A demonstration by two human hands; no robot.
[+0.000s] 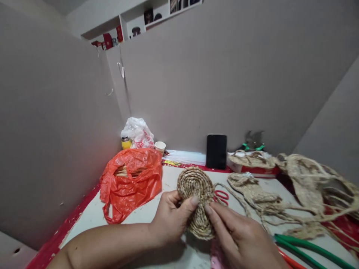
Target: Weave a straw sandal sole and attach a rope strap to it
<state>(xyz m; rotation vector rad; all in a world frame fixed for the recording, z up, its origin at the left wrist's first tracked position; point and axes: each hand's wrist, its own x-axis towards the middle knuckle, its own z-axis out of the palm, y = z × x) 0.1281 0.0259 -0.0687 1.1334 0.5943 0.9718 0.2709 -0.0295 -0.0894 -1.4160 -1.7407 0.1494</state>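
Above a white tabletop [140, 220], a coiled, tan braided-straw piece with two rounded lobes [195, 185] is being pinched at its narrow waist by the left hand [169, 218] and, along the lower lobe's edge, by the right hand [238, 231]; keeping the coils flat and pulling the cord evenly would probably suit this shaping. Right of the piece, red-handled scissors [221, 196] are lying partly covered, while fingers are hiding the join, and whether a needle is present cannot be told.

Figure-eight woven straw coil [195, 185], upright
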